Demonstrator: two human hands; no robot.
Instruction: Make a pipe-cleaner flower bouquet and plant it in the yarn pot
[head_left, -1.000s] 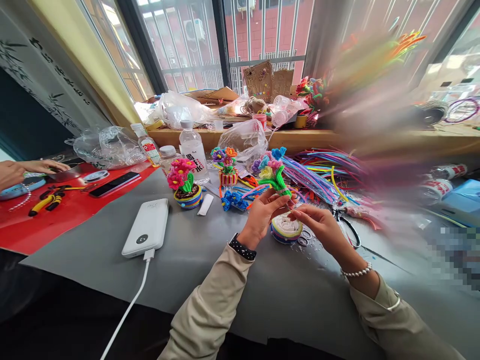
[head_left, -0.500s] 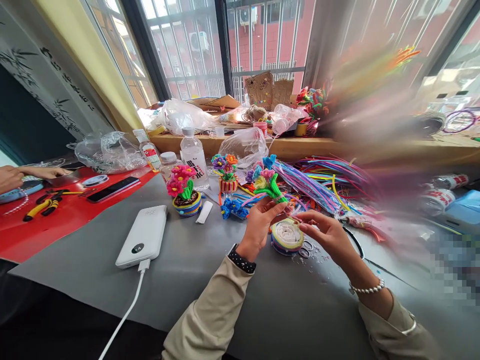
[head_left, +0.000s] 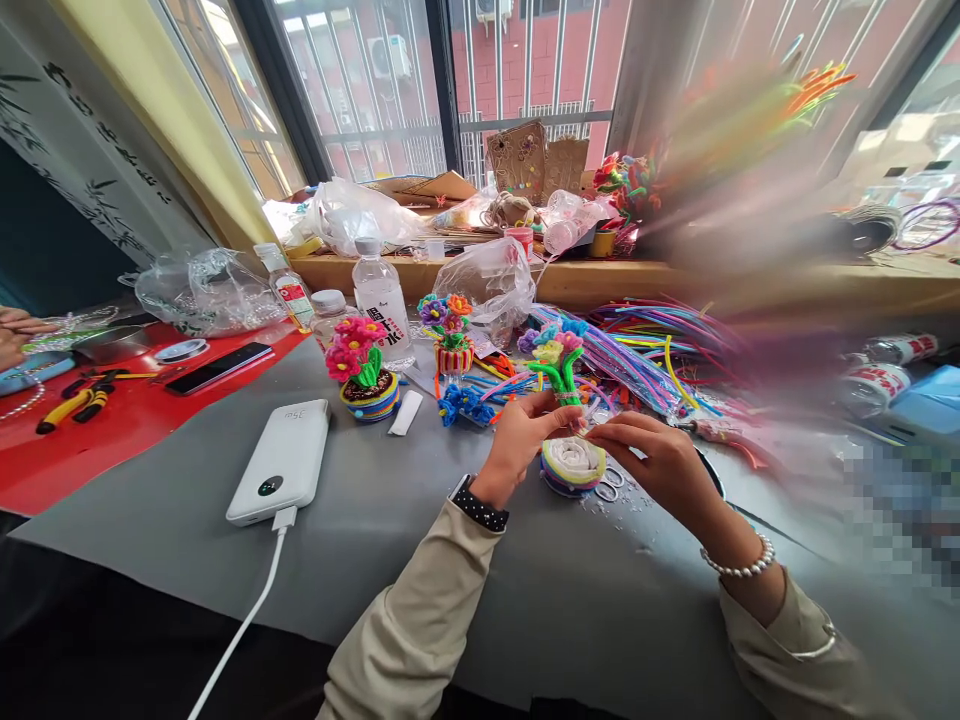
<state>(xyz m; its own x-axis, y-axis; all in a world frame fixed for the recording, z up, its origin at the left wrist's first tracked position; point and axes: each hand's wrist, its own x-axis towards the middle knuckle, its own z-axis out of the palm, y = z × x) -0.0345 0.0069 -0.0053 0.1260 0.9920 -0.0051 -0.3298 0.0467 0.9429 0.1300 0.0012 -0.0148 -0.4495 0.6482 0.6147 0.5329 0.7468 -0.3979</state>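
Here, directly above the striped pot [head_left: 572, 466], the left hand [head_left: 517, 445] pinches the flower bunch [head_left: 556, 358] upright by its stems; right hand [head_left: 654, 462] fingertips pinch the stem ends, steadying them.

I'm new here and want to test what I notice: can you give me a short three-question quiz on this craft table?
1. True or false: the left hand holds a small bouquet of pipe-cleaner flowers by its green stems.
2. What lies on the grey mat just below both hands?
A. a phone
B. a striped round pot
C. pliers
3. Fill in: the white power bank has a white ____ plugged into its near end.

Key:
1. true
2. B
3. cable
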